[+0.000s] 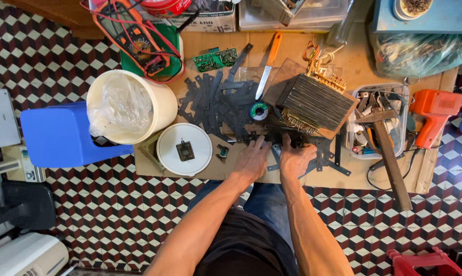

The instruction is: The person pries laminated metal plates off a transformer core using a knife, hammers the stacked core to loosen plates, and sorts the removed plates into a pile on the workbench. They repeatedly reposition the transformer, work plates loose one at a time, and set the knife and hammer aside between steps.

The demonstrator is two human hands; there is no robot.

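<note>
Both hands: left hand (pixel 251 159), right hand (pixel 294 159), flat on metal strips (pixel 215 105); one knife (pixel 267 64).

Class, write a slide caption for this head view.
Both hands sort dark metal strips beside a transformer core.

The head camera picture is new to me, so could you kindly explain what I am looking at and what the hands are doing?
This is one picture from a camera worn on a person's head, looking straight down at a low cardboard-covered table above a tiled floor. No machine is involved, only two bare hands. The left hand and the right hand both press on dark flat metal strips spread over the table; neither clearly grips anything. Just beyond them sits a block of stacked plates with copper wire. Around it lie a knife with an orange handle, a white bucket, a round white lid, a green circuit board and an orange drill.
</note>
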